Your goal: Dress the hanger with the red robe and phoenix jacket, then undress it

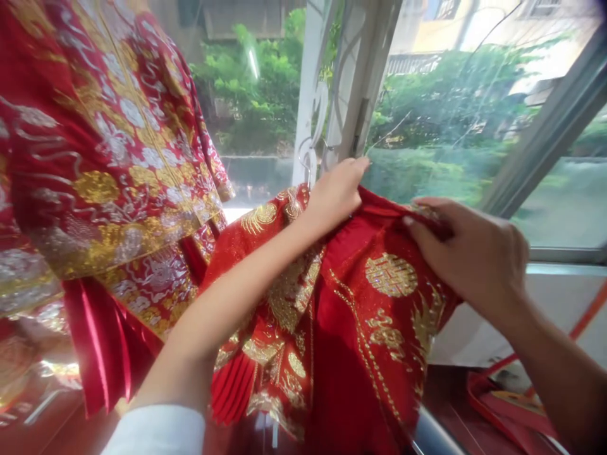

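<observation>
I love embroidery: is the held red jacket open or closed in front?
Open: the red jacket shows plain red between its parted, gold-trimmed front edges.

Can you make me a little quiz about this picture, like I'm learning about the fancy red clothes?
1. True or false: the sleeve on the left arm is black.
2. Pick one. Through the window you can see:
A) snow
B) green leaves
C) a beach
3. What is the right hand holding?

Key:
1. False. The sleeve is pale, nearly white.
2. B.
3. The red jacket with gold patterns, up near its shoulder.
</observation>
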`<state>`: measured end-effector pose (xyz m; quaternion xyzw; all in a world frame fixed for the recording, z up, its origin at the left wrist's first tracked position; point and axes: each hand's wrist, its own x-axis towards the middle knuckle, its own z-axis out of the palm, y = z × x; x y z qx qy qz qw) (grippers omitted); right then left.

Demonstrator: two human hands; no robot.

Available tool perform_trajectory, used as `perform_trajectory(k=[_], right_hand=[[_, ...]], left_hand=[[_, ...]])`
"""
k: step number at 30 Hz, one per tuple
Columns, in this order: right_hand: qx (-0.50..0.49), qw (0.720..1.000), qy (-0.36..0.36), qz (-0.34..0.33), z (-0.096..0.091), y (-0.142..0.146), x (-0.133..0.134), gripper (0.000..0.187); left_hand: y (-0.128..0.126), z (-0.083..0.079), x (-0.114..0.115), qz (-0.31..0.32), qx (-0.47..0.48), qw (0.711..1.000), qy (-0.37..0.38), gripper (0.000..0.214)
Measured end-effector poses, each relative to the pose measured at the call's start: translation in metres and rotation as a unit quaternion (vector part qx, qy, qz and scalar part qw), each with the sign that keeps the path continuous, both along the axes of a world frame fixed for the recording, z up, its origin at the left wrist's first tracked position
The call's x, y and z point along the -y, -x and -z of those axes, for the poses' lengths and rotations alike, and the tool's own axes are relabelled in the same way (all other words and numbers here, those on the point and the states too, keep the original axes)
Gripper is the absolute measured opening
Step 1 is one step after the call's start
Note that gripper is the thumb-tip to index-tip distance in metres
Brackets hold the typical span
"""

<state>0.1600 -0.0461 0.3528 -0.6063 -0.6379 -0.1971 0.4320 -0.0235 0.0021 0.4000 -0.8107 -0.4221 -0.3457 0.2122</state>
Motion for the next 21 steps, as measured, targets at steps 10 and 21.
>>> perform_trajectory(k=[10,21], right_hand=[[0.028,0.998,-0.012,0.052,0.024,-0.006,-0.013,0.03],[0.1,0.991,-0.011,0.09,0.034,-0.016,-0.049,0.045]], left_hand=[[0.101,0.084,0.056,-0.282,0.057,0.957,-0.018,0.072],[0.227,0.021,0.029,-0.023,0.091,0.937,0.336,0.042]])
